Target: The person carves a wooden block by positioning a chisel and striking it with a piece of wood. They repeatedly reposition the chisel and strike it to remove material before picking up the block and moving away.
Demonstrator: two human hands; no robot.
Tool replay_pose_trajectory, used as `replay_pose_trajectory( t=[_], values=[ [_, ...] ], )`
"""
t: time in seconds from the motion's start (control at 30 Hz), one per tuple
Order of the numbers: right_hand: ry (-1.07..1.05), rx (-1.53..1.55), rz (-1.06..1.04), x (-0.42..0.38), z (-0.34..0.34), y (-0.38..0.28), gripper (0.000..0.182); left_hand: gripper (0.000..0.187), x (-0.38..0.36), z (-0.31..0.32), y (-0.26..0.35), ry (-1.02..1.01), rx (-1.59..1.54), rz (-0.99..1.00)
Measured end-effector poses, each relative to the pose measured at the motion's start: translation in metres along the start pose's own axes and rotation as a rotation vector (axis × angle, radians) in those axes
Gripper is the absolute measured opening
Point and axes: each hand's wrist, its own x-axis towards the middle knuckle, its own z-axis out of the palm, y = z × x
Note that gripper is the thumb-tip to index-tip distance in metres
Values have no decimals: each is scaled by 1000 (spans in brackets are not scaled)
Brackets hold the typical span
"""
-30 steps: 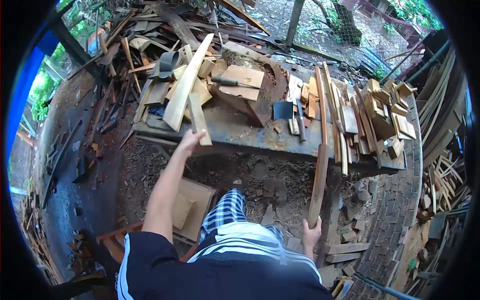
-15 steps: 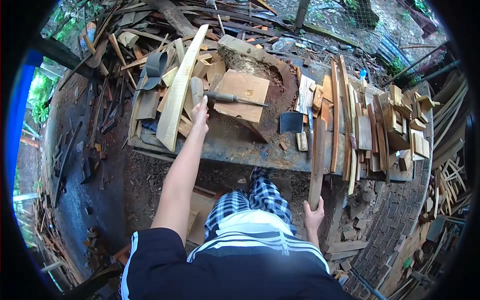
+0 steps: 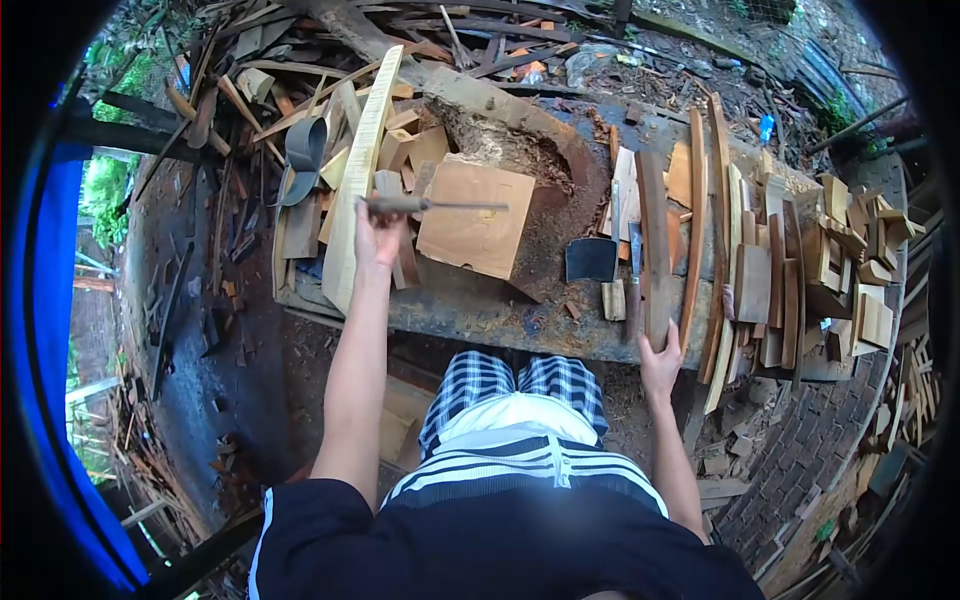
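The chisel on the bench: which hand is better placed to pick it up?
Left. The left hand is already at the chisel handle, while the right hand holds a long plank at the bench edge.

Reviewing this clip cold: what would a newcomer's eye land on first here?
Probably the left hand gripping a wooden-handled tool above a flat square board at the middle of the bench. Next, the right hand at the bench's near edge, holding the end of a long dark plank. Offcuts are heaped on the right.
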Motion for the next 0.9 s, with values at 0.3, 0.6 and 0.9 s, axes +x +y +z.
replay_pose_trajectory(
  t=[0.3, 0.6, 0.9],
  values=[
    [28, 85, -29, 7, 11, -38, 56, 36, -27, 126, 23, -293, 153, 369],
    [54, 0, -88, -32, 18, -65, 59, 28, -56, 146, -47, -365, 352, 528],
    [-102, -55, -283, -15, 32, -137, 62, 28, -64, 135, -54, -380, 392, 684]
  ],
)
